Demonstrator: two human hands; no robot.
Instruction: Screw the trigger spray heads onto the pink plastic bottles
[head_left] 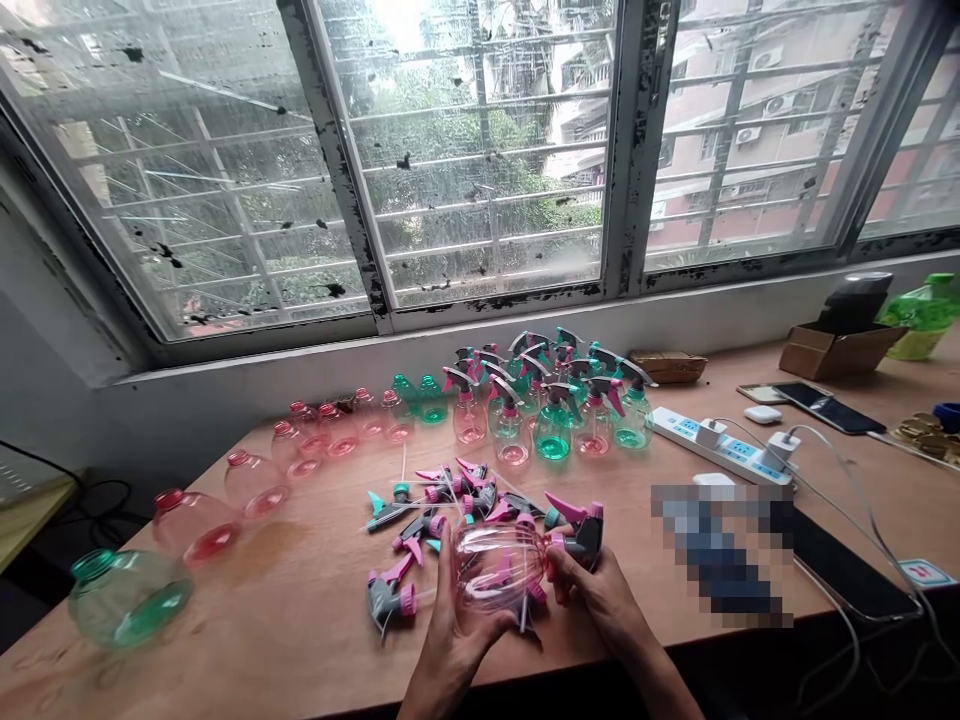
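Observation:
A clear pink spray bottle (491,570) lies tilted on its side in the air above the table's near edge. My left hand (463,635) is closed around its body, thumb below and fingers on the far left side. At the neck, to the right, sits a grey and pink trigger spray head (586,532). The fingers of my right hand (600,592) are closed on its pink collar by the neck. Behind the bottle lies a pile of loose spray heads (465,490) with white tubes. One loose pink and grey spray head (388,600) rests left of my left hand.
Open pink bottles (259,485) and green bottles (131,600) line the table's left side. Several bottles with spray heads (553,430) stand by the window wall. To the right are a power strip (720,450), phones (840,560), cables and a cardboard box (840,348).

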